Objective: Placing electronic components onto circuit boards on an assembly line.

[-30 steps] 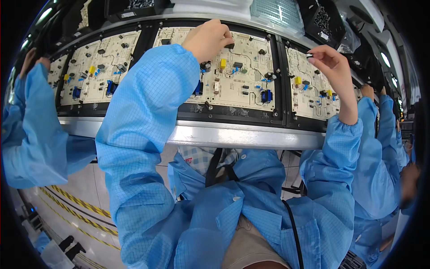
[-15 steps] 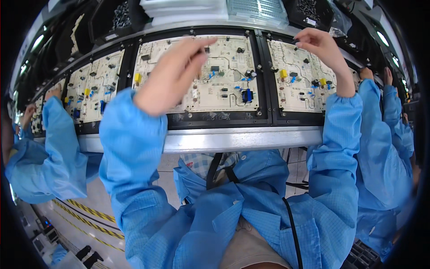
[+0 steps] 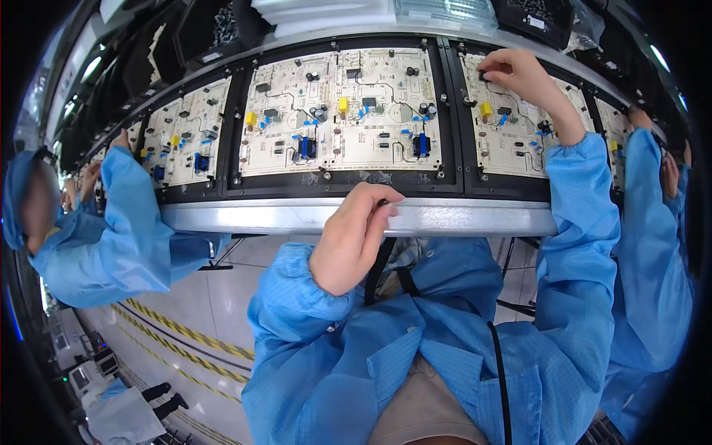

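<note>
In front of me, two cream circuit boards (image 3: pixel 371 152) sit side by side in a black frame, carrying yellow, blue and black parts. My left hand (image 3: pixel 347 239) hovers over the metal rail at the near edge, its fingers pinched around a small dark component (image 3: pixel 383 202). To the right, my right hand (image 3: pixel 525 80) reaches over another cream circuit board (image 3: pixel 493 152). Thumb and forefinger there pinch a small black component (image 3: pixel 482 75) at that board's far left corner. Whether this part is seated in the board cannot be made out.
A silvery rail (image 3: pixel 460 216) runs along the near edge. Behind the boards are black bins of small parts (image 3: pixel 226 26), white foam sheets (image 3: pixel 326 13) and clear plastic trays (image 3: pixel 445 13). Co-workers in blue (image 3: pixel 133 237) work at both sides, near more framed boards (image 3: pixel 185 141).
My left hand has come down from above the middle boards to the near rail, uncovering them. The right hand remains at the right board's far left corner, its fingertips lower. The view has shifted slightly.
</note>
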### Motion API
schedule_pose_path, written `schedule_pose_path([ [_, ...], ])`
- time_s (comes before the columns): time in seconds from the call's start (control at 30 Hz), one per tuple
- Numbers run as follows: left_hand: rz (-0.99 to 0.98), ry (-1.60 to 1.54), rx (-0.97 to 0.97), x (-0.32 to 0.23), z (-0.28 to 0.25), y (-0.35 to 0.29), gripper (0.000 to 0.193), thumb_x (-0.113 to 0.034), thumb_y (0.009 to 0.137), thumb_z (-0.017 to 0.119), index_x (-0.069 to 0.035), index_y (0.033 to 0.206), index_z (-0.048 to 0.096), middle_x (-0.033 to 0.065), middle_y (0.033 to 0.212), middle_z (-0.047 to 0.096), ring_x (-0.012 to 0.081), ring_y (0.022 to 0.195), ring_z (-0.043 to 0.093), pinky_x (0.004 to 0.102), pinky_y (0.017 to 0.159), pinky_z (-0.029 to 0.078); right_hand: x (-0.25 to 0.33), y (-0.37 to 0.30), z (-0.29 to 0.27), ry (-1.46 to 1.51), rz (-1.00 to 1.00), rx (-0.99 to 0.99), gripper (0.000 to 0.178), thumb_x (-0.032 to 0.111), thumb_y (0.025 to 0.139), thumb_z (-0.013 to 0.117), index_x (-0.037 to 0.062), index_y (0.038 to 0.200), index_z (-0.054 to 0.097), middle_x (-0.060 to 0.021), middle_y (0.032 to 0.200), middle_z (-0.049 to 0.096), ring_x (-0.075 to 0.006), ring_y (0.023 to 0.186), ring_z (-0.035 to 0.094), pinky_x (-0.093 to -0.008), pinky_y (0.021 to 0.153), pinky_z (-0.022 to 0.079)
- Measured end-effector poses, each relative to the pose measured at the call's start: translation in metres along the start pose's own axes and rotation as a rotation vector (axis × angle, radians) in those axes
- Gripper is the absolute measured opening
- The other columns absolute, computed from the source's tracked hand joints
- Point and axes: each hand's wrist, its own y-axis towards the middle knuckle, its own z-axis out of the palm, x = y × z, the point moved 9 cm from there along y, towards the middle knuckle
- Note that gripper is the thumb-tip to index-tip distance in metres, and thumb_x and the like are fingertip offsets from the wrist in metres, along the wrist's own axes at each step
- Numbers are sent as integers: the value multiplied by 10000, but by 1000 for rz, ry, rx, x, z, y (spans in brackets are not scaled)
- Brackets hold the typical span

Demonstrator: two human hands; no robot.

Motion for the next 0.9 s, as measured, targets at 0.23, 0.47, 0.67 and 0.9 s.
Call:
schedule_pose_path([
  [0.23, 102, -79, -30, 0, 3, 3, 208, 48, 944, 450, 9, 1131, 530, 119, 979, 634, 140, 883, 616, 243, 736, 474, 1, -2, 3, -36, -56, -10, 159, 4, 824, 653, -12, 982, 664, -87, 861, 662, -148, 779, 622, -268, 726, 502],
  [0.47, 10, -132, -53, 9, 8, 12, 213, 37, 945, 475, 11, 1157, 485, 146, 1012, 675, 182, 920, 666, 276, 801, 510, 18, -3, 0, -124, -105, -22, 236, 75, 811, 703, 23, 1033, 644, -70, 776, 646, -143, 654, 569, -289, 614, 470],
  [0.67, 122, 173, -171, 0, -6, 35, 202, 8, 907, 577, -21, 1103, 542, 126, 956, 693, 178, 757, 678, 269, 701, 521, -20, 42, -85, -285, -279, -408, 237, 134, 892, 656, 46, 1108, 606, -21, 730, 556, -71, 696, 542, -231, 626, 452],
  [0.9, 278, 608, -175, -1, -3, 57, 184, -114, 774, 706, -117, 950, 654, 35, 935, 549, 237, 963, 519, 366, 792, 376, 1, 119, -111, -425, -273, -466, 194, 101, 798, 597, -27, 941, 623, -200, 804, 654, -346, 753, 642, -411, 677, 507],
])
